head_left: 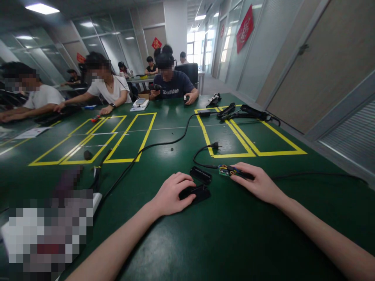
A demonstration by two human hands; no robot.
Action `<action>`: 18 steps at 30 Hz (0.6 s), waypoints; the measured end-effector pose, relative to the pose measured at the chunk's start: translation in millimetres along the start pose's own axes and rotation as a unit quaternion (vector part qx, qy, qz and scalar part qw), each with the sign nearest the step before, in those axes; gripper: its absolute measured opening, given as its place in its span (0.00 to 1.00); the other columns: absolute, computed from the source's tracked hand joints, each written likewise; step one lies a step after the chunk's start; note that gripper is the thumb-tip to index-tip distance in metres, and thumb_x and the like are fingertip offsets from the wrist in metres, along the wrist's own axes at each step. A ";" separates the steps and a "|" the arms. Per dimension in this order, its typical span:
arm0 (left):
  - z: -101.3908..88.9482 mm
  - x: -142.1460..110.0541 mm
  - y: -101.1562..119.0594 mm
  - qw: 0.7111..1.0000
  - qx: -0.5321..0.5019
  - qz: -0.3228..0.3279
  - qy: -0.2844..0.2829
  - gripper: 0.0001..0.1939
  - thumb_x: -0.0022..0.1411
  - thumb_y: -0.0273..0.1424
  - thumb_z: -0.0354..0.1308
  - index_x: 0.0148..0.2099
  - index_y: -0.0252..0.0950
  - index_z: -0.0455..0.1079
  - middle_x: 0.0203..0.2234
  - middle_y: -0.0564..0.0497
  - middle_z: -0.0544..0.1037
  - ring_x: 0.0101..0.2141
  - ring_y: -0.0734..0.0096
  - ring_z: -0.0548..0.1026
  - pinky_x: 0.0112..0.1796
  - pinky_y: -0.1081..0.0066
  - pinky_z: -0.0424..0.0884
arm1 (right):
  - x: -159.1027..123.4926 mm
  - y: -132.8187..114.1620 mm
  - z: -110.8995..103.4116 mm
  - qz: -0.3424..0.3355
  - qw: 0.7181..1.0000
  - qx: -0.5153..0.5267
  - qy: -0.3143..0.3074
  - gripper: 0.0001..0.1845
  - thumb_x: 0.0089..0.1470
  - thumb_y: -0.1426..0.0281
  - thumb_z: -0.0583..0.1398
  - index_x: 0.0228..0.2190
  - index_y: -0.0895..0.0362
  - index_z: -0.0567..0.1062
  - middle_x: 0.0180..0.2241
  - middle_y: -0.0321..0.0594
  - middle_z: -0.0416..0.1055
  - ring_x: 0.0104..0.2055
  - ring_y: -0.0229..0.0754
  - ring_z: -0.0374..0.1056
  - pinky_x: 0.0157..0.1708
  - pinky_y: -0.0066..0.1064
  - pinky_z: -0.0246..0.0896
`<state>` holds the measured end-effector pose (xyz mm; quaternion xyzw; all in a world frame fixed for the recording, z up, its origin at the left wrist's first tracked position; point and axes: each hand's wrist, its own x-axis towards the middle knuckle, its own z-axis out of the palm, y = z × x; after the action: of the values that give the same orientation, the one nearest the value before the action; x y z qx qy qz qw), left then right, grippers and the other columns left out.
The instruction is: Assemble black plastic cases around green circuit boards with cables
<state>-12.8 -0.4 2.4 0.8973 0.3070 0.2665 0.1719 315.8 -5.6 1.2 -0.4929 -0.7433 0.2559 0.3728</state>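
My left hand [172, 193] is closed around a black plastic casing half [202, 193] lying on the green table; its palm and fingers hide part of it. Just beyond it rests a second black casing half [200, 175], hollow side up. In my right hand [256, 182] is a small circuit board [224, 171] with round coils, pinched between thumb and fingers. A black cord leads from the board to a two-pin plug [216, 145] on the table. Another dark cable emerges to the right, beyond my right hand.
Yellow tape rectangles [234, 157] mark the green table [187, 249]. A long black cable [152, 145] crosses it to an adapter [204, 114]. Black folded gear [249, 112] lies at the far right. Several people sit opposite. Blurred items stand at the left.
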 end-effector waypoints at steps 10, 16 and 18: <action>-1.0 -1.0 2.0 0.997 0.002 0.047 -0.060 0.20 0.59 0.37 0.69 0.53 0.39 0.78 0.59 0.38 0.74 0.62 0.44 0.71 0.64 0.47 0.65 | 0.3 0.2 0.5 0.001 1.000 -0.012 -0.017 0.25 0.62 0.47 0.60 0.43 0.54 0.83 0.43 0.47 0.80 0.43 0.53 0.77 0.43 0.44 0.76; 0.9 -3.1 8.0 0.995 -0.013 0.071 -0.072 0.27 0.58 0.38 0.69 0.58 0.36 0.74 0.60 0.37 0.73 0.60 0.48 0.72 0.64 0.52 0.64 | -0.5 -6.4 1.3 -0.006 1.000 -0.002 -0.028 0.23 0.62 0.50 0.61 0.43 0.54 0.83 0.42 0.46 0.81 0.43 0.53 0.77 0.42 0.43 0.76; 2.6 -2.0 8.5 0.996 -0.010 0.067 -0.064 0.26 0.58 0.39 0.69 0.57 0.37 0.72 0.59 0.39 0.74 0.60 0.49 0.72 0.63 0.54 0.64 | -1.3 -13.2 6.3 -0.020 0.999 0.002 -0.033 0.20 0.63 0.52 0.61 0.43 0.54 0.83 0.42 0.46 0.80 0.43 0.52 0.77 0.43 0.42 0.76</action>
<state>-8.7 -8.5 3.6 0.9295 0.2318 0.2223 0.1816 303.9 -11.9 7.0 -0.4679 -0.7647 0.2665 0.3541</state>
